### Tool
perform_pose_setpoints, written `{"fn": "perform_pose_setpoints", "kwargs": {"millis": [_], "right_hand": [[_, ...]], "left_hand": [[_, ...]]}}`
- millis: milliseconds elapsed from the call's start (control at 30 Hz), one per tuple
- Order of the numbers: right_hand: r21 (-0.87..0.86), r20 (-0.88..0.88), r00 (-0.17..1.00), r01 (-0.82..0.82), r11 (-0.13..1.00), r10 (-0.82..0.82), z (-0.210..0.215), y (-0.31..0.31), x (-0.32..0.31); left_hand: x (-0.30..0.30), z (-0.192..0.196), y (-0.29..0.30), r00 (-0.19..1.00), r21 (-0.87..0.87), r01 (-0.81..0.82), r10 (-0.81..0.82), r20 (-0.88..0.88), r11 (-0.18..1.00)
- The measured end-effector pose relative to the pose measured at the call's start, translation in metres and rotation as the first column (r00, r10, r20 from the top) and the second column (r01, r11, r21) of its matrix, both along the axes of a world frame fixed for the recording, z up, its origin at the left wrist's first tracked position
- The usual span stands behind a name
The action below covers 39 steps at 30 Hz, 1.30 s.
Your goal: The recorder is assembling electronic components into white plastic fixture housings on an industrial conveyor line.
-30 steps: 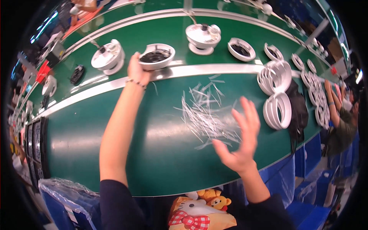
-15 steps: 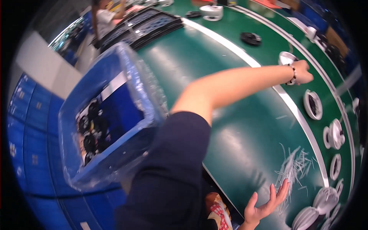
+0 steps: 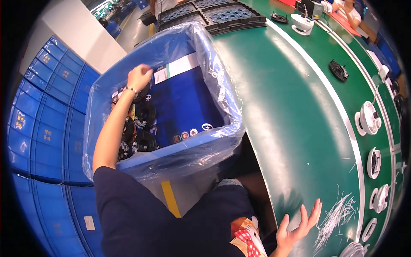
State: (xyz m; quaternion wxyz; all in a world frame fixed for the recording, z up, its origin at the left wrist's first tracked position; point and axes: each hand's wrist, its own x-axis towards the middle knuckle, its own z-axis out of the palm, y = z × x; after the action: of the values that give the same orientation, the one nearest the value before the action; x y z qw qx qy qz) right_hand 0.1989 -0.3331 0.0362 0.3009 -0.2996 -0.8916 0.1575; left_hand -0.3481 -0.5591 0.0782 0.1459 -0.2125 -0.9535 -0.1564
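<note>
My left hand (image 3: 140, 77) reaches over a blue bin (image 3: 109, 64) lined with clear plastic. Its fingers are curled together, and whatever they may grip is hidden. Right below it, round black parts (image 3: 145, 113) with wires are stacked along the bin's left side. Beside them in the bin lies a dark blue sheet or box (image 3: 182, 103), with a white paper (image 3: 182, 66) at its far end. Above the green table (image 3: 278, 111), my right hand (image 3: 299, 227) is held palm up, fingers spread, with nothing in it. A pile of thin white strips (image 3: 338, 216) lies close to its fingertips.
White round housings (image 3: 369, 119) stand along the green belt at right, with a black part (image 3: 338, 70) farther up. Black trays (image 3: 231, 16) sit at the table's far end. Blue crates (image 3: 47, 132) are stacked at left. Another person (image 3: 349, 13) sits at far right.
My left hand has swung from a white housing at the right back over the bin at left. The view has turned left. My right hand stays spread near the strips.
</note>
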Motion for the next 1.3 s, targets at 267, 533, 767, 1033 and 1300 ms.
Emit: {"fn": "perform_pose_setpoints", "kwargs": {"millis": [267, 533, 767, 1033, 1300], "right_hand": [[0.023, 0.050, 0.999, -0.022, 1.000, 0.021, 0.005, -0.002, -0.022], [0.029, 0.068, 0.997, -0.032, 0.999, 0.030, -0.006, -0.001, -0.025], [-0.034, 0.027, 0.998, -0.050, 0.998, 0.051, -0.015, 0.006, -0.018], [-0.081, -0.003, 1.000, -0.007, 0.997, 0.007, -0.017, 0.008, -0.016], [-0.179, -0.107, 0.994, -0.023, 0.984, 0.004, -0.017, 0.008, -0.013]], "left_hand": [[-0.052, -0.079, -0.077, 0.887, -0.068, -0.452, 0.456, 0.070, 0.889], [-0.039, -0.058, -0.074, 0.830, 0.104, -0.242, 0.150, 0.537, 0.965], [-0.017, -0.088, -0.087, 0.817, -0.015, -0.485, 0.460, 0.348, 0.874], [-0.006, -0.099, -0.064, 0.893, -0.107, -0.361, 0.377, 0.245, 0.926], [-0.112, -0.096, -0.152, 0.904, -0.006, -0.265, 0.251, 0.347, 0.964]]}}
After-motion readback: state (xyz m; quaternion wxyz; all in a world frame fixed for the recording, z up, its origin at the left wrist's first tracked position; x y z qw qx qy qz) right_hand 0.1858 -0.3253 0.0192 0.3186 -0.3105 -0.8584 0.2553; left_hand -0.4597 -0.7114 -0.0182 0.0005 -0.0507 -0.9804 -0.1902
